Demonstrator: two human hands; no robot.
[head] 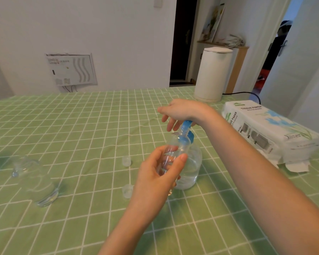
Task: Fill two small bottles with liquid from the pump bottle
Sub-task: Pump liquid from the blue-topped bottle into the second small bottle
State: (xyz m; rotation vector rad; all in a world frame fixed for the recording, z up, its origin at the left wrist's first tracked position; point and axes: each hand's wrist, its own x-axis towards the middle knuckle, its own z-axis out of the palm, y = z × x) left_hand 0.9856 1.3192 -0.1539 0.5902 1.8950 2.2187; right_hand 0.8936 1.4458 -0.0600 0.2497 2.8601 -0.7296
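Liquid appears to be going into a small bottle (175, 151), which is gripped by the left hand (155, 179), fingers and thumb curled round it. It is held tilted just in front of the pump bottle (191, 170), with its mouth raised to the blue spout. The pump head (187, 124) is pressed from above by the right hand (180, 111), whose fingers are loosely spread and wrapped round nothing. The pump bottle is seen standing on the green checked cloth (81, 126), partly filled with clear liquid. Two caps (126, 161) lie just to its left, so neither small bottle is judged closed. How much has gone into the held bottle cannot be told. A clear container (37, 181) is seen on its side well to the left; whether it is the second bottle is unclear. The first fill is judged under way, with the second fill and the capping left. A tissue pack (269, 131) lies to the right.
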